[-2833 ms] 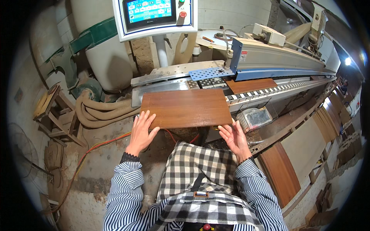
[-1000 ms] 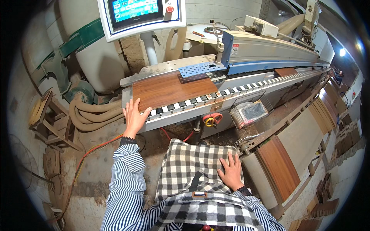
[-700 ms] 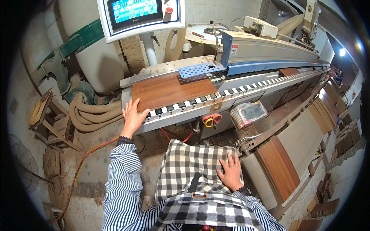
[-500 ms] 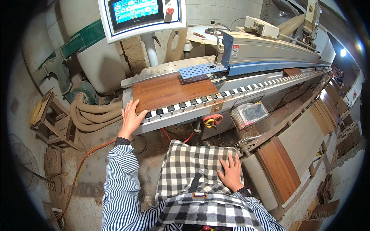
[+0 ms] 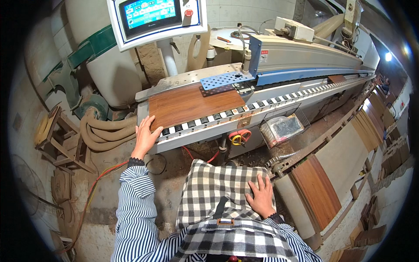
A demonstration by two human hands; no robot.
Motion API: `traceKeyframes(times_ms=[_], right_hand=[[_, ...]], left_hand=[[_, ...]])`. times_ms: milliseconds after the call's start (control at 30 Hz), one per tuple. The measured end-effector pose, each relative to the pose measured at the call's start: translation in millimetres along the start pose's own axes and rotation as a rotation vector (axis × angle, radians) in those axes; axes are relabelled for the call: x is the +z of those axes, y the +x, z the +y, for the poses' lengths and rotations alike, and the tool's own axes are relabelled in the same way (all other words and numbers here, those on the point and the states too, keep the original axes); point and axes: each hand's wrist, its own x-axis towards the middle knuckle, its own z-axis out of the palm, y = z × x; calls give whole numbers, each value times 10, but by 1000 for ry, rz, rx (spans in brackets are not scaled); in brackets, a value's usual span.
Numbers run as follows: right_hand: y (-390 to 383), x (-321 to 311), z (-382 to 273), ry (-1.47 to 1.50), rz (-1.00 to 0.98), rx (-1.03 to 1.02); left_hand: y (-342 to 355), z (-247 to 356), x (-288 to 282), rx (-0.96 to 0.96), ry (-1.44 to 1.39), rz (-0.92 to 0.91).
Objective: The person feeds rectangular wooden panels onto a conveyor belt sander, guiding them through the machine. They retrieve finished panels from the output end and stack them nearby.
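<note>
A brown wood-grain board [image 5: 187,107] lies flat on the bed of a long machine, beside its roller track [image 5: 200,120] and partly under a blue perforated plate [image 5: 220,79]. My left hand [image 5: 145,135] is at the board's near left corner, fingers outstretched along its end, not gripping. My right hand [image 5: 261,196] rests spread on the black-and-white checked apron [image 5: 205,187], holding nothing. A smaller-looking brown board [image 5: 336,78] shows far along the machine to the right, partly hidden.
A screen panel [image 5: 150,15] stands above. Hoses [image 5: 104,131] and a wooden stool [image 5: 56,135] are at left; a cable [image 5: 109,168] crosses the floor. A wire basket [image 5: 283,126] and a conveyor with stacked boards [image 5: 323,192] sit at right. A person [image 5: 384,87] is far right.
The board that both hands held earlier now lies on the bed. My right hand moved down to the apron. My left hand shifted slightly left. The far board moved rightward along the machine.
</note>
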Motion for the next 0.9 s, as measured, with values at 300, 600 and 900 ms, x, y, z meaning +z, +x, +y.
traceKeyframes(times_ms=[300,600,900], right_hand=[[14,-13,-7,16,-16,2],[-4,-40,2,10,-11,8],[2,-22,-5,-10,33,-31]], left_hand=[[24,48,-8,-14,32,-36],[166,467,345,44,113,-38],[332,1030,937,87,71,2]])
